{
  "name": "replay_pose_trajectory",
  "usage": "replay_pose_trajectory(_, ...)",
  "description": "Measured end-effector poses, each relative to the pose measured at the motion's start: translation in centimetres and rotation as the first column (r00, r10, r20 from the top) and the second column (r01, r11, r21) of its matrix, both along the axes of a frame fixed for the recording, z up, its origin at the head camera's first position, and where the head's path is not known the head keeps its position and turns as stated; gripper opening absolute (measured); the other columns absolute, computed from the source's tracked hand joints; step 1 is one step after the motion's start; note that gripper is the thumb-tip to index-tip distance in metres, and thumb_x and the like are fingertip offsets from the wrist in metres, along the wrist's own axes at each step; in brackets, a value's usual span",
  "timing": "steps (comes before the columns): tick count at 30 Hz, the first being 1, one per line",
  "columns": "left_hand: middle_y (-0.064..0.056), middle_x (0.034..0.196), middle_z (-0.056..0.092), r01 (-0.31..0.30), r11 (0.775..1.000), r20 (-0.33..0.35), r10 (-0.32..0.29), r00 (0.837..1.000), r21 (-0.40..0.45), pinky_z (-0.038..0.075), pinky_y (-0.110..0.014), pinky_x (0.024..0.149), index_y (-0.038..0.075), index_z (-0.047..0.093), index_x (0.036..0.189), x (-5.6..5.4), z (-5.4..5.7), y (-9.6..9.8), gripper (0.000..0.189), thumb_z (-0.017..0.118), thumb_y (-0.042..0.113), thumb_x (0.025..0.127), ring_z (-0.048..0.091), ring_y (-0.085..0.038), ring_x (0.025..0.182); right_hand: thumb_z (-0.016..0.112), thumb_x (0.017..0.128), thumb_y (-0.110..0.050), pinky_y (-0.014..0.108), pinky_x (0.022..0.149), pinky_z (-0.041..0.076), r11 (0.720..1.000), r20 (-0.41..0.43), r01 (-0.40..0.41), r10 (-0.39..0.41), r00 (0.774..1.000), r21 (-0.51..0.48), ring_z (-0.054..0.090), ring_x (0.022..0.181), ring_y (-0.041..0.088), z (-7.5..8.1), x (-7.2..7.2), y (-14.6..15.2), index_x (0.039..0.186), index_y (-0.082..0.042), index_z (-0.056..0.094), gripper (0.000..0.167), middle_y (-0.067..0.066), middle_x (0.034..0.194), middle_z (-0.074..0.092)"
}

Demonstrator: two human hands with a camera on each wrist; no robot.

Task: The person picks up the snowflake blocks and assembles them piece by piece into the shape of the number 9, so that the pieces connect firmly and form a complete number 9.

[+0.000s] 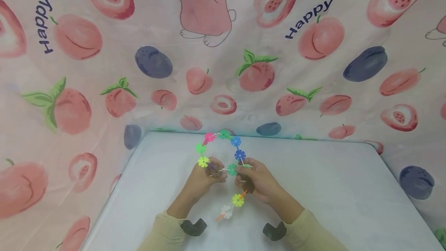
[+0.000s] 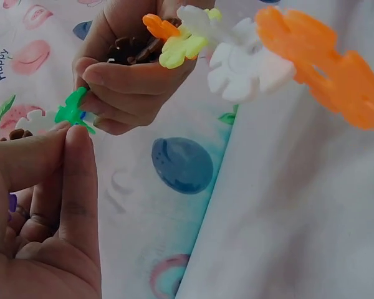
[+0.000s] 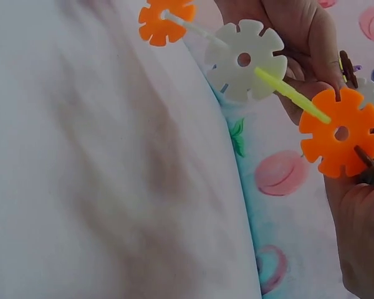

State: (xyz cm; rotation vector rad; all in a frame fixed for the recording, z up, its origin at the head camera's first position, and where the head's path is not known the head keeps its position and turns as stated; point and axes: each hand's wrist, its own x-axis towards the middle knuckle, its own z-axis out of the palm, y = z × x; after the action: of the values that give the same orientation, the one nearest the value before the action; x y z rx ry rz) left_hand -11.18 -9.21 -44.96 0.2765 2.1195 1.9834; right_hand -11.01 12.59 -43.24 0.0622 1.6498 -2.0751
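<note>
Both hands hold a chain of notched, flower-shaped plastic discs above the table. In the head view its upper part arches between the hands, from a yellow disc [image 1: 203, 161] beside the left hand to a blue disc [image 1: 240, 155] above the right. The left hand [image 1: 200, 177] pinches the chain, thumb and forefinger tips at a green disc [image 2: 70, 109] in the left wrist view. The right hand [image 1: 260, 181] grips the chain, with brown discs [image 2: 134, 51] partly hidden by its fingers. A tail with a white disc [image 3: 244, 61] and an orange end disc [image 3: 165, 22] extends from it.
A white table [image 1: 167, 154] lies under the hands. Behind it and at the sides hangs a pink cloth [image 1: 209, 57] printed with fruit. Dark, curved pieces, a left one [image 1: 194, 227] and a right one [image 1: 274, 231], sit by the sleeve cuffs.
</note>
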Motion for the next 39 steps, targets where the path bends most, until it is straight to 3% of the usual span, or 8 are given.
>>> replay_pose_trajectory(7,-0.006,0.114,0.065,0.101,0.981,0.044,-0.110,0.993,0.166,0.059,-0.033,0.092,0.006,0.054,0.124,0.0,-0.4,-0.9,0.041,0.075,0.003,0.089,0.072,-0.019,0.102,0.067,0.098,-0.018,0.025,0.067,0.054,0.999,-0.007,0.026,-0.026,1.000,-0.019,0.063,0.072,0.015,-0.3,0.0,0.1,0.117,-0.007,0.047,0.030,0.000,0.075,0.063)
replay_pose_trajectory(11,-0.006,0.113,0.065,0.104,0.961,0.067,-0.125,0.990,0.257,0.058,-0.034,0.097,0.008,0.051,0.119,0.1,-0.5,-1.3,0.034,0.071,0.003,0.092,0.070,-0.017,0.103,0.067,0.098,-0.017,0.024,0.067,0.054,0.999,-0.011,0.033,-0.033,0.999,-0.028,0.062,0.073,0.013,-0.3,0.0,0.2,0.120,-0.005,0.046,0.033,-0.001,0.076,0.063)
replay_pose_trajectory(15,-0.007,0.110,0.066,0.067,0.977,0.058,-0.080,0.995,0.201,0.058,-0.036,0.097,0.007,0.055,0.114,0.0,-0.6,-1.4,0.030,0.075,0.007,0.091,0.071,-0.018,0.102,0.066,0.099,-0.018,0.024,0.069,0.056,0.999,-0.006,0.029,-0.029,1.000,-0.038,0.062,0.073,0.013,-0.2,0.0,0.3,0.124,-0.005,0.046,0.035,-0.001,0.076,0.064)
replay_pose_trajectory(19,-0.006,0.105,0.067,0.027,0.999,0.005,-0.027,1.000,0.040,0.060,-0.034,0.091,0.008,0.060,0.109,-0.2,-0.9,-1.3,0.029,0.080,0.012,0.087,0.071,-0.018,0.099,0.067,0.099,-0.021,0.023,0.068,0.054,0.999,-0.005,0.023,-0.023,1.000,-0.030,0.062,0.073,0.013,-0.1,0.0,0.3,0.126,-0.006,0.046,0.038,-0.001,0.077,0.064)
replay_pose_trajectory(22,-0.007,0.103,0.068,0.021,0.998,-0.037,-0.023,0.999,-0.056,0.060,-0.033,0.087,0.010,0.062,0.106,-0.4,-0.9,-1.2,0.027,0.081,0.013,0.086,0.071,-0.018,0.099,0.067,0.099,-0.022,0.023,0.065,0.052,1.000,-0.007,0.017,-0.018,1.000,-0.020,0.063,0.072,0.013,0.0,0.0,0.3,0.126,-0.006,0.046,0.037,-0.001,0.076,0.064)
replay_pose_trajectory(29,-0.005,0.095,0.069,-0.007,0.992,-0.104,-0.007,0.995,-0.130,0.061,-0.033,0.083,0.012,0.062,0.102,-0.3,-0.4,-1.0,0.022,0.078,0.011,0.086,0.073,-0.018,0.095,0.067,0.098,-0.020,0.023,0.060,0.047,1.000,-0.020,0.014,-0.014,1.000,-0.002,0.064,0.070,0.014,0.1,-0.1,0.2,0.121,-0.006,0.047,0.034,-0.001,0.074,0.064)
replay_pose_trajectory(34,-0.013,0.101,0.068,0.030,0.998,-0.062,-0.033,0.998,-0.051,0.062,-0.037,0.085,0.007,0.061,0.109,-0.2,-0.1,-0.9,0.026,0.076,0.006,0.087,0.074,-0.022,0.095,0.068,0.097,-0.020,0.023,0.058,0.046,1.000,-0.029,0.019,-0.019,0.999,0.002,0.065,0.070,0.014,0.1,-0.1,0.1,0.122,-0.006,0.046,0.035,-0.001,0.074,0.063)
replay_pose_trajectory(39,-0.020,0.120,0.060,0.152,0.983,-0.017,-0.151,0.988,0.102,0.059,-0.034,0.093,0.006,0.054,0.126,-0.2,0.0,-1.3,0.039,0.073,0.007,0.091,0.072,-0.022,0.107,0.067,0.098,-0.017,0.023,0.061,0.052,0.999,-0.041,0.030,-0.031,0.999,-0.019,0.064,0.070,0.014,0.0,-0.1,0.1,0.119,-0.005,0.046,0.032,-0.001,0.074,0.063)
